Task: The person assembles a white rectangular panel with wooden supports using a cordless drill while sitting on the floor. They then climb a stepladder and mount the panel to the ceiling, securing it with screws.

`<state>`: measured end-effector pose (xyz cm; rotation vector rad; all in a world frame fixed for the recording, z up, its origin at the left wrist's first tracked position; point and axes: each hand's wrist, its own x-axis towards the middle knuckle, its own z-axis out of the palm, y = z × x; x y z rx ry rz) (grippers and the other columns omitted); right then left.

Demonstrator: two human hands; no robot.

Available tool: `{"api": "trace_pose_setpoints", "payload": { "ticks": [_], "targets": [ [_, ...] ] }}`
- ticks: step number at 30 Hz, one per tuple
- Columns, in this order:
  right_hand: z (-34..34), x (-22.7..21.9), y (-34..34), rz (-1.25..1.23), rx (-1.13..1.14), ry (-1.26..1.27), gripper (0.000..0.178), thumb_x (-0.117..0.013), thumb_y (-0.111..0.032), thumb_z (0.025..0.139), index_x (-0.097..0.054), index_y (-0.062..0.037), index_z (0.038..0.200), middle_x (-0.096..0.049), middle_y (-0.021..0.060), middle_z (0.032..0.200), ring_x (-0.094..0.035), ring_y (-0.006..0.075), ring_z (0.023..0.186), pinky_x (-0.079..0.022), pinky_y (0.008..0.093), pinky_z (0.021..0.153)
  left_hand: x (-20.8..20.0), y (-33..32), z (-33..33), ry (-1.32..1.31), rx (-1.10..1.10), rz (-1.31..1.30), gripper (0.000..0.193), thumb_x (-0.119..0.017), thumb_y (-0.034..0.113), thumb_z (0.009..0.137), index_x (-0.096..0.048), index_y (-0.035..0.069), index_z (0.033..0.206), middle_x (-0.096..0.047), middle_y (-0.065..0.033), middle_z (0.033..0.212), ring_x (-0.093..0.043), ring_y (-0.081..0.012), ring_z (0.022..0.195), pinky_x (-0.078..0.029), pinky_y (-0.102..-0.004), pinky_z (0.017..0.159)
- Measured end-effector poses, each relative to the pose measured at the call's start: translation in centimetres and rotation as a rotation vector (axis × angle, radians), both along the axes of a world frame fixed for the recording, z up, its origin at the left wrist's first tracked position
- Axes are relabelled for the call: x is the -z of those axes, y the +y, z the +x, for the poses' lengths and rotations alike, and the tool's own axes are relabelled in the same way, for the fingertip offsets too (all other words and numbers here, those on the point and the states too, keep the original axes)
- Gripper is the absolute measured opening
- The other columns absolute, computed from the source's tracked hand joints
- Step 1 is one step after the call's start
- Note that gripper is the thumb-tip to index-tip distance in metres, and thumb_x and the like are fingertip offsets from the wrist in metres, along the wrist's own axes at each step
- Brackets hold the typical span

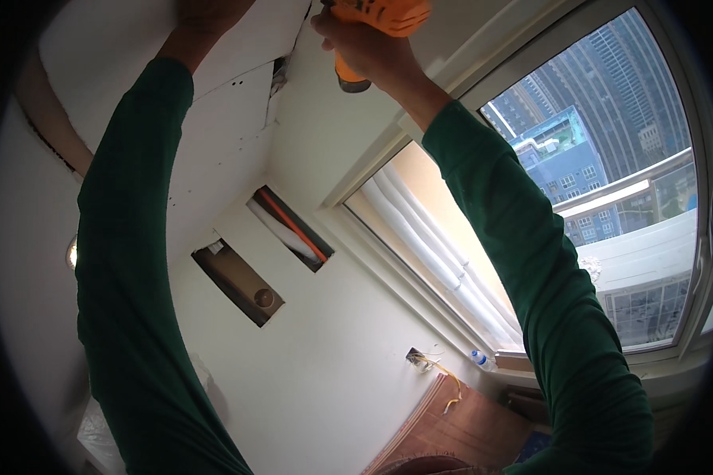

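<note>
Both my arms, in green sleeves, reach up overhead. My right hand [368, 51] is wrapped around the grip of an orange cordless drill [392, 14], whose front end runs out of the picture at the top. My left hand [206, 14] is raised against or close to the white ceiling board [222, 119]; its fingers are cut off by the upper edge, so I cannot tell what they hold. Small dark screw marks dot the board. Along its right side, beside the wall, runs a dark ragged gap [279, 71].
Two rectangular openings, one with an orange pipe [287, 220] and one with a round hole [264, 298], cut the white wall. A window [586, 158] fills the right. Yellow wire [450, 374] hangs from a wall box above wooden sheets [451, 431]. A plastic bottle [478, 357] stands near the sill.
</note>
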<state>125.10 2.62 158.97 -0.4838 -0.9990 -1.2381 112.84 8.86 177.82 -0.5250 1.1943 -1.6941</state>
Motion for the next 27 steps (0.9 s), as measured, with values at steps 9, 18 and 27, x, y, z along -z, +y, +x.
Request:
{"api": "trace_pose_setpoints", "payload": {
  "ticks": [9,18,27],
  "targets": [
    [0.1,0.8,-1.8,-0.015,0.309,0.151,0.023,-0.069,-0.014,0.097,-0.061,-0.0071,0.117,-0.066,0.0026,0.095,-0.066,0.0165,0.085,-0.055,0.0315,0.072,0.0,0.2,0.1,0.017,0.021,-0.005,0.031,-0.057,-0.006,0.079,-0.053,0.002,0.108,-0.054,-0.0196,0.115,-0.057,-0.0403,0.097,-0.048,-0.0501,0.085],
    [1.9,0.9,-1.8,0.059,0.329,-0.009,0.031,-0.073,-0.016,0.096,-0.061,-0.0051,0.122,-0.068,0.0043,0.101,-0.067,0.0169,0.089,-0.057,0.0312,0.077,0.1,0.0,0.3,0.043,-0.011,-0.013,0.032,-0.057,-0.008,0.078,-0.054,0.003,0.107,-0.054,-0.0198,0.117,-0.059,-0.0414,0.101,-0.048,-0.0515,0.087],
    [-1.4,4.4,-3.0,-0.019,0.306,0.244,0.026,-0.071,-0.022,0.092,-0.065,-0.0064,0.111,-0.067,0.0034,0.084,-0.066,0.0139,0.073,-0.056,0.0312,0.065,0.3,0.9,0.2,0.057,-0.005,-0.041,0.042,-0.058,-0.014,0.071,-0.053,0.003,0.109,-0.053,-0.0176,0.117,-0.056,-0.0395,0.106,-0.047,-0.0497,0.093]
  ]
}}
